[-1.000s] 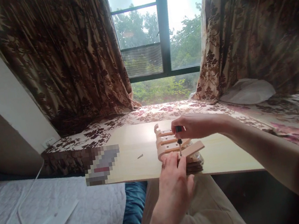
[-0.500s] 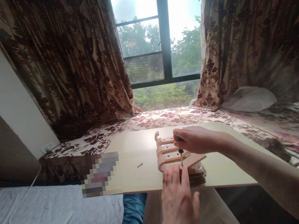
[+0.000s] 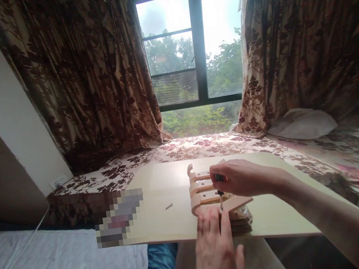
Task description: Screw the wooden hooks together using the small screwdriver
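My right hand is closed around the dark handle of a screwdriver, held nearly upright. Its shaft points down to the near strip of a pale wooden rack, beside my left index finger. A screw under the tip is too small to make out. The rack has several curved, hook-ended slats with dark holes. My left hand lies with fingers stretched over the rack's near edge, thumb apart. Under the rack sits a stack of brown pieces in clear wrapping. A small screw lies on the board to the left.
The rack rests on a light wooden tabletop. A pixelated dark object lies at its left edge. Beyond are a flower-patterned window seat, curtains and a white bag. A pale quilt spreads at lower left.
The whole scene sits slightly lower in the picture as the head view tilts up. My right hand keeps its hold on the screwdriver, and my left hand stays on the rack.
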{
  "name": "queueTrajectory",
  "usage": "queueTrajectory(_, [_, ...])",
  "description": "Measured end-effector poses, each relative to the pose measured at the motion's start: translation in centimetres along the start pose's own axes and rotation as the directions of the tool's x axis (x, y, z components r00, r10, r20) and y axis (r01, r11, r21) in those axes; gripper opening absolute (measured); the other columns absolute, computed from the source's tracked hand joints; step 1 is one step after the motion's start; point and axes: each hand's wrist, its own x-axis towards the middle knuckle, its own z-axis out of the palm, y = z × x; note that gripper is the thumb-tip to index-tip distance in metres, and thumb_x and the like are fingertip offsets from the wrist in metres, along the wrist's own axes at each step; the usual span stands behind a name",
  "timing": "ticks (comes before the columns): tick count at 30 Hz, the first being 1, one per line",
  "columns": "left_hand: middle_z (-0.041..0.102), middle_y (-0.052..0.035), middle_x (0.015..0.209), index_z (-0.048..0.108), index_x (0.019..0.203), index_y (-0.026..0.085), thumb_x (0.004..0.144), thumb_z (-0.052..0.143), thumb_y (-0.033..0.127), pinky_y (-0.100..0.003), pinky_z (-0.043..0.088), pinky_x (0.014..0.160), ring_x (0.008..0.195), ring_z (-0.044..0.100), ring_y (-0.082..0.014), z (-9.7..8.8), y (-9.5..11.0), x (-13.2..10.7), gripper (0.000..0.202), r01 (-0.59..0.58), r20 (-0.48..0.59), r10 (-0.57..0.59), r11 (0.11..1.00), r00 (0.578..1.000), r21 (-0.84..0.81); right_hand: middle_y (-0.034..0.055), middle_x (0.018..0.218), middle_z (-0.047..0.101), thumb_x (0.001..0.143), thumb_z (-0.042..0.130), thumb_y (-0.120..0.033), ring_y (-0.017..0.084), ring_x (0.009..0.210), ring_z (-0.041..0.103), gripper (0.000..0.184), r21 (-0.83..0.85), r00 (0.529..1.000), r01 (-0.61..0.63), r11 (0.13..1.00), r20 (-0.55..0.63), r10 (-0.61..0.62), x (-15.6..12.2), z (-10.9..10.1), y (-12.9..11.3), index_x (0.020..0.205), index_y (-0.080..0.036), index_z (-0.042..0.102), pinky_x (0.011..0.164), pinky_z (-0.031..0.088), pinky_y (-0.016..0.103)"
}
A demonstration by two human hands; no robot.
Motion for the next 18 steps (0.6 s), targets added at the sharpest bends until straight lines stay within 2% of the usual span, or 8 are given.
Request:
queueTrajectory(7, [0.048,-0.0171,0.140,0.043,0.138,0.013,0.075,0.058,0.018,-0.055,0.041,0.108,0.131,0.043,-0.0350,-1.4,1.2,0.5,0.065,0.048,0.027,-0.047,0.999,0.999,-0.007,0.0030,0.072,0.062,0.088,0.052,-0.033,0.012,0.061,0.045,0.018,-0.015,0.998,-0.049,0.999,-0.045,0.049,0.4,0.9,0.1,0.082,-0.018,0.060,0.056,0.026,0.023])
queueTrajectory(14, [0.049,-0.0165,0.139,0.044,0.137,0.011,0.073,0.059,0.016,-0.053,0.040,0.109,0.129,0.045,-0.0344,-1.4,1.6,0.6,0.066,0.076,0.032,-0.076,0.997,0.997,-0.003,0.0004,0.073,0.063,0.086,0.054,-0.025,0.010,0.061,0.046,0.011,0.040,0.999,0.049,0.998,-0.021,-0.048,-0.2,-0.3,-0.1,0.085,-0.019,0.063,0.057,0.027,0.022])
queueTrajectory(18, [0.049,-0.0162,0.138,0.043,0.138,0.011,0.074,0.060,0.016,-0.053,0.040,0.110,0.129,0.044,-0.0342,-1.5,1.7,0.7,0.066,0.085,0.035,-0.085,0.996,0.996,-0.004,0.0014,0.072,0.063,0.088,0.053,-0.027,0.011,0.063,0.047,0.014,0.004,1.000,0.014,1.000,-0.024,-0.014,-0.1,0.2,0.3,0.083,-0.018,0.062,0.057,0.027,0.023])
